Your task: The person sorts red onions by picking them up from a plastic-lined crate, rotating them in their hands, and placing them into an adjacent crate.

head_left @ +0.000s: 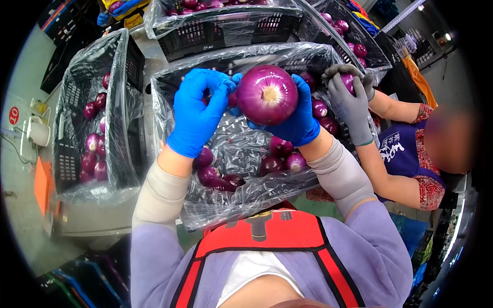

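Observation:
A large peeled red onion (267, 100) sits in my right hand (303, 120), which wears a blue glove and wraps round it from behind and the right. Its pale root end faces up towards me. My left hand (197, 110), gloved in blue too, is beside the onion on the left. The left fingers are curled with their tips pinched together; what they hold, if anything, is hidden. Both hands are above a black crate (172, 77) lined with clear plastic film (236, 146). Several red onions (208, 174) lie inside it, at its near edge and right side.
Another lined crate with red onions (92, 143) stands at the left. More onion crates (226, 28) are at the back. On the right, a co-worker's grey-gloved hands (352, 108) hold a red onion (348, 82) close to my right hand. An orange sheet (43, 186) is at far left.

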`<action>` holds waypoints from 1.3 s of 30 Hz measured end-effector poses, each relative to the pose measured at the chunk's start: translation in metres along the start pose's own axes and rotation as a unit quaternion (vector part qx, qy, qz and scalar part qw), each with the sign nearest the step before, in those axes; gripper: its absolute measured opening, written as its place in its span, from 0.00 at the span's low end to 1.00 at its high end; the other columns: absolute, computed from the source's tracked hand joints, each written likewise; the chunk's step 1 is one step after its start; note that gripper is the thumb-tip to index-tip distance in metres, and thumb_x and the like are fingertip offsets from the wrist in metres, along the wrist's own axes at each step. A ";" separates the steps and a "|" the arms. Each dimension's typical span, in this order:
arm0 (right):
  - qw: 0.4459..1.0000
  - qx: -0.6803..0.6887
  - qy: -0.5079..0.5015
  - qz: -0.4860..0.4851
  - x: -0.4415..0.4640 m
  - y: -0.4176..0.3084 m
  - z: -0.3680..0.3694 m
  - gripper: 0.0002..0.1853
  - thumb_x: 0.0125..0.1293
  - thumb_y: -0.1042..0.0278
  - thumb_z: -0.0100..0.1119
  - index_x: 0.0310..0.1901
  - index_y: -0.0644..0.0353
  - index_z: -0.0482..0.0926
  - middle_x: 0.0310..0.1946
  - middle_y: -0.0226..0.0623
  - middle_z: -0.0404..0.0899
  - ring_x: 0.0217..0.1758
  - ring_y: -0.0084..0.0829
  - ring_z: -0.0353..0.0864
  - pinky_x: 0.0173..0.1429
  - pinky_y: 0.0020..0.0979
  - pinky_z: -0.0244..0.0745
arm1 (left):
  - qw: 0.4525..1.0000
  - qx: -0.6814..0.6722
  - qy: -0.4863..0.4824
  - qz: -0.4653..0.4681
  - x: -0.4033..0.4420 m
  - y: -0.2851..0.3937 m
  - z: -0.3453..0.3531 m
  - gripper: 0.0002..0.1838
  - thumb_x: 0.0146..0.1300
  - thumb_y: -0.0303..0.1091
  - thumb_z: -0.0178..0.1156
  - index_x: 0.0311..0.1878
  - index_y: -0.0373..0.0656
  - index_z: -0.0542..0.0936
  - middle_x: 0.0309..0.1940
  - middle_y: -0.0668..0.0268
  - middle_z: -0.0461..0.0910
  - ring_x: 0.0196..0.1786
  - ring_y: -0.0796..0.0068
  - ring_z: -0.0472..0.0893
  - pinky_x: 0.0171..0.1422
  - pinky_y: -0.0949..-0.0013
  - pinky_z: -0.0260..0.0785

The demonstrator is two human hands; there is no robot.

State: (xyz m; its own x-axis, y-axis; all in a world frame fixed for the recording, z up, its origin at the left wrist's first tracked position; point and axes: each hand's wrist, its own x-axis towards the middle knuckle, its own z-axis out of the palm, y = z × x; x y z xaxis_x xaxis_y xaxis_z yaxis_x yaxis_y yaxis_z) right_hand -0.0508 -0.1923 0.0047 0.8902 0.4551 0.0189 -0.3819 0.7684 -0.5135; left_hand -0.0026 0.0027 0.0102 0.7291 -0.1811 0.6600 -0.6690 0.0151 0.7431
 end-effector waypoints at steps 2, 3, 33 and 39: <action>1.000 0.008 -0.003 0.003 0.000 0.000 0.000 0.41 0.61 0.31 0.38 0.65 0.57 0.63 0.60 0.45 0.69 0.60 0.43 0.74 0.54 0.46 0.76 | 1.000 0.003 0.002 0.000 0.000 -0.002 0.001 0.04 0.54 0.19 0.60 0.29 0.40 0.77 0.31 0.64 0.80 0.36 0.72 0.76 0.47 0.69 0.69; 1.000 0.008 -0.003 0.003 0.000 0.000 0.000 0.41 0.61 0.31 0.38 0.65 0.57 0.63 0.60 0.45 0.69 0.60 0.43 0.74 0.54 0.46 0.76 | 1.000 -0.007 0.005 -0.002 0.000 -0.004 0.001 0.05 0.53 0.19 0.61 0.29 0.40 0.76 0.31 0.63 0.80 0.37 0.71 0.77 0.47 0.69 0.69; 0.924 -0.376 0.060 -0.039 0.005 0.000 -0.018 0.29 0.72 0.56 0.43 0.71 0.56 0.53 0.61 0.39 0.69 0.61 0.33 0.71 0.65 0.36 0.64 | 0.961 -0.207 0.086 -0.161 0.032 -0.001 -0.038 0.49 0.40 0.34 0.79 0.66 0.44 0.61 0.55 0.60 0.69 0.54 0.67 0.74 0.61 0.66 0.70; 0.819 -0.560 0.116 -0.041 -0.001 -0.017 -0.031 0.28 0.66 0.68 0.57 0.67 0.59 0.64 0.53 0.35 0.74 0.54 0.24 0.72 0.61 0.27 0.66 | 0.946 0.242 0.206 -0.059 0.038 -0.086 -0.226 0.50 0.38 0.37 0.79 0.64 0.38 0.62 0.53 0.57 0.71 0.53 0.64 0.74 0.58 0.65 0.69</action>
State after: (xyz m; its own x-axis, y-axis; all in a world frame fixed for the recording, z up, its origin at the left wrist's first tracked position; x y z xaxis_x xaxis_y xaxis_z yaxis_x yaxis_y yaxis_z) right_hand -0.0378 -0.2197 -0.0131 0.9744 0.2249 -0.0049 0.0325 -0.1626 -0.9862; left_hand 0.1152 0.2164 -0.0037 0.7305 0.2463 0.6369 -0.4947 -0.4521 0.7422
